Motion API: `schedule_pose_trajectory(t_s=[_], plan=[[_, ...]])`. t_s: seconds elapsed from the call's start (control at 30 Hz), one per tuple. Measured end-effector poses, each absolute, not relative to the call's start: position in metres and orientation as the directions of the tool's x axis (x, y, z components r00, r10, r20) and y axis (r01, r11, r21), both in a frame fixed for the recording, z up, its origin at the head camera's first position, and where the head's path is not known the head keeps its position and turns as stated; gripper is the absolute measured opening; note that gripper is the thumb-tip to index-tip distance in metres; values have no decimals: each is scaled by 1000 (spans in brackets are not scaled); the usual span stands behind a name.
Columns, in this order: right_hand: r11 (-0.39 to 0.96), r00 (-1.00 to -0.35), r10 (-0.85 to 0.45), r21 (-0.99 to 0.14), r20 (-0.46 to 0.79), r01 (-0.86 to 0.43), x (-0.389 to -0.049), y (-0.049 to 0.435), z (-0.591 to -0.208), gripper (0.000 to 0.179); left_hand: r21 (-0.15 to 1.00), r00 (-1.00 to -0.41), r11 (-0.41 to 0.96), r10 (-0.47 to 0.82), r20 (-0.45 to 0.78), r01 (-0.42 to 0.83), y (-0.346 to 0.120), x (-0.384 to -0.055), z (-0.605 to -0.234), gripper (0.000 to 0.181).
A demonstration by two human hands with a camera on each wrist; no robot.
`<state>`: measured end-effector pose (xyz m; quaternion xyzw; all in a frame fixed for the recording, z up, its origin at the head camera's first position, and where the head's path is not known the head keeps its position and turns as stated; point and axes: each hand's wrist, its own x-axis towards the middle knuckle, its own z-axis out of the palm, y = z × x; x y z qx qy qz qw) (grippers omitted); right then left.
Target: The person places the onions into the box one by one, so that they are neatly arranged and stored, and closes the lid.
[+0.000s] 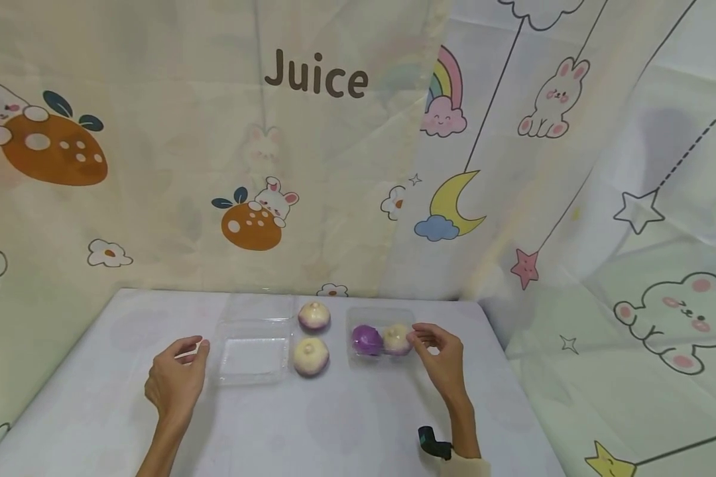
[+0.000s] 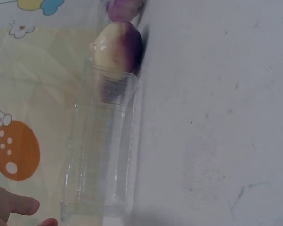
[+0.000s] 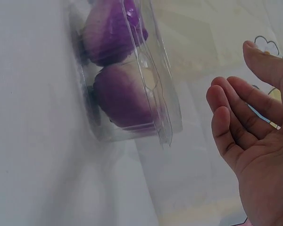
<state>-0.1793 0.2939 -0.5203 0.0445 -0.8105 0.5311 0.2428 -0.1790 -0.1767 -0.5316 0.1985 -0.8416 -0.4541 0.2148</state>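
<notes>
My right hand [image 1: 444, 358] hovers just right of a clear plastic box [image 1: 360, 315], fingers loosely bent and holding nothing. Inside that box sit two turnip-like vegetables, a purple one [image 1: 366, 340] and a cream one [image 1: 396, 338]; the right wrist view shows clear plastic [image 3: 172, 113] over them and the fingers apart from it. My left hand [image 1: 176, 374], also holding nothing, is left of a second clear box [image 1: 253, 381], whose lid [image 1: 256, 308] is folded back. Between the boxes stand two more cream-and-purple vegetables, one behind [image 1: 314, 317] and one in front [image 1: 311, 356].
Everything stands on a white-covered table [image 1: 334, 430]. Behind it hangs a printed cloth [image 1: 334, 165], and another cloth [image 1: 573, 298] hangs along the right side. A black device [image 1: 434, 444] is strapped at the right wrist.
</notes>
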Motion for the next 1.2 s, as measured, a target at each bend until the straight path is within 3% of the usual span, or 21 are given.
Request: schedule_pose_trajectory(t_s=[0.27,0.53,0.93,1.2], plan=[[419,-849,152,-811,506,-408,-184,286,-522,20,817,-860,540,-497,114,-203,-183,-176,-542,27],[400,-837,131,-801,531,-446,-187,280,-521,20,814,-871,548,-477,117,-191,-184,-178,-548,27],[378,-834,133,-805,536,-457,-186,269,-523,19,888,-863,391,-505,-14,-243,-186,-180,-550,26],[387,-850,81,-802,521,-455,-189,257,-521,30,933,-860,242,-497,-116,-265,-186,-181,-551,27]])
